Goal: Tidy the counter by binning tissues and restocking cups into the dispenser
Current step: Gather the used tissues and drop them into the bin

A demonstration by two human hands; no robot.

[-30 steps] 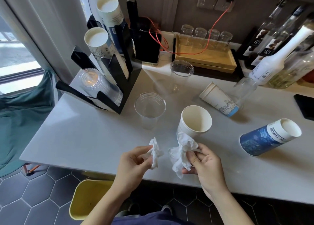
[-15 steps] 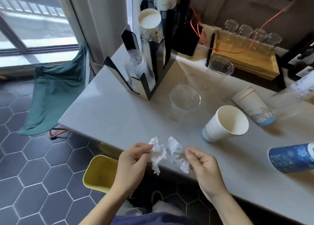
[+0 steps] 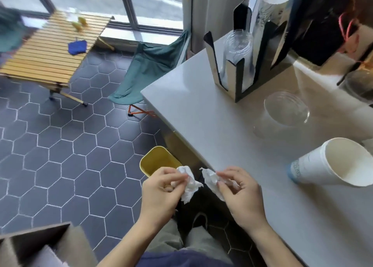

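Note:
My left hand [image 3: 161,194] pinches a crumpled white tissue [image 3: 189,183] just off the counter's near edge. My right hand [image 3: 242,194] pinches a second crumpled tissue [image 3: 211,179] beside it. A yellow bin [image 3: 155,161] stands on the floor under the counter edge, just beyond my left hand. On the grey counter [image 3: 201,113] a white paper cup [image 3: 331,163] lies on its side. A clear plastic cup [image 3: 282,115] lies behind it. The black cup dispenser [image 3: 240,81] at the back holds clear cups [image 3: 238,46] and paper cups [image 3: 276,0].
A green folding chair [image 3: 151,69] stands by the counter's left end. A slatted wooden table [image 3: 50,50] with a blue cloth stands farther left by the window. The floor has dark hexagonal tiles. A cardboard box [image 3: 40,246] is at the lower left.
The view has swung left and down toward the floor and bin. Both hands, each with a tissue, have come off the counter toward its edge above the bin.

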